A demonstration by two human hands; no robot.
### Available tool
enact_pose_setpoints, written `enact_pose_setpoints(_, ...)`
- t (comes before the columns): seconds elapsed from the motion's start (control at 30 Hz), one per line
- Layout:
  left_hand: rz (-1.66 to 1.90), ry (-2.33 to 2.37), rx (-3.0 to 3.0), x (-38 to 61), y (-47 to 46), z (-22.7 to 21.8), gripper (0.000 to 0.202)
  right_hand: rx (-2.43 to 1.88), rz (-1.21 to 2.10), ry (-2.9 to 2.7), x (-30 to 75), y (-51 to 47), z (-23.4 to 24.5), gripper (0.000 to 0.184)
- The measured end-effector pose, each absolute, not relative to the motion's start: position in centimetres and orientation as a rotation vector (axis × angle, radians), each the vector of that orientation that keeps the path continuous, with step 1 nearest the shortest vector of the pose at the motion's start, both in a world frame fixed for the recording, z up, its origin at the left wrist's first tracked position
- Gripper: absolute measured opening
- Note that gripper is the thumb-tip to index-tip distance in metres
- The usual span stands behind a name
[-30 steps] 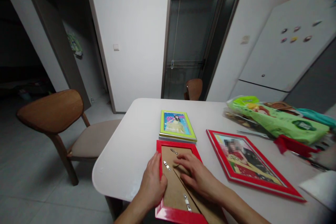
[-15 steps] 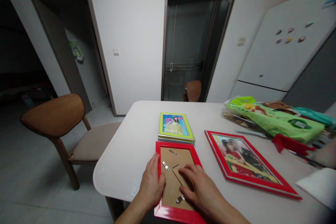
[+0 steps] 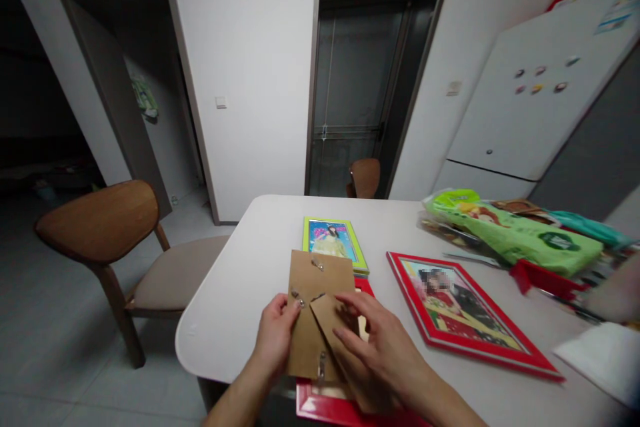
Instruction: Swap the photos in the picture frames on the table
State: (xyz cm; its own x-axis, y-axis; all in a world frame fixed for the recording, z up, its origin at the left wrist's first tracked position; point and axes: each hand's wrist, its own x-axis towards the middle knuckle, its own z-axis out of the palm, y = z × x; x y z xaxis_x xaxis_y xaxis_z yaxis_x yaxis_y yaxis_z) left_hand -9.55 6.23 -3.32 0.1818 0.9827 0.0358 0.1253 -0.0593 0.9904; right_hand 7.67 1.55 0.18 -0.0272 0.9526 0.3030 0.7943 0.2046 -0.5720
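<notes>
Fingers (image 3: pixel 289 311) of left hand (image 3: pixel 273 339), right hand (image 3: pixel 386 355) pinch backing board (image 3: pixel 314 275) between them.

**No legible writing in view**

No word, number or brand can be read anywhere.

The green plastic bag (image 3: pixel 520 237) on the table carries a dark oval mark and coloured printed patches, but its lettering is too blurred to make out. A sheet of paper (image 3: pixel 617 8) stuck high on the white refrigerator (image 3: pixel 525 127) shows coloured print that is too small to read. The picture in the green photo frame (image 3: pixel 333 240) has a pink band along its top that may be lettering, but this cannot be told.
</notes>
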Motion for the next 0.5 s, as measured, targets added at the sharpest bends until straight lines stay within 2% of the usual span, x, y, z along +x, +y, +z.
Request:
enact_pose_setpoints(0.2,0.994,1.257,1.274,-17.1,7.8,-3.6,0.028,-2.059,0.228,-1.759,12.0,1.7,-3.6,0.049)
enact_pose_setpoints(0.3,0.956,1.367,1.292,-20.3,8.9,-4.2,0.026,-2.097,0.288,-1.734,12.8,1.8,-4.8,0.052)
enact_pose_setpoints(0.4,0.971,1.484,1.389,-21.9,9.9,-4.3,0.032,-2.043,0.498,-1.535,12.8,1.9,-4.4,0.056)
enact_pose_setpoints(0.5,1.076,1.571,1.531,-20.6,9.6,-3.6,0.047,-1.879,0.886,-1.249,12.7,1.6,-3.2,0.06)
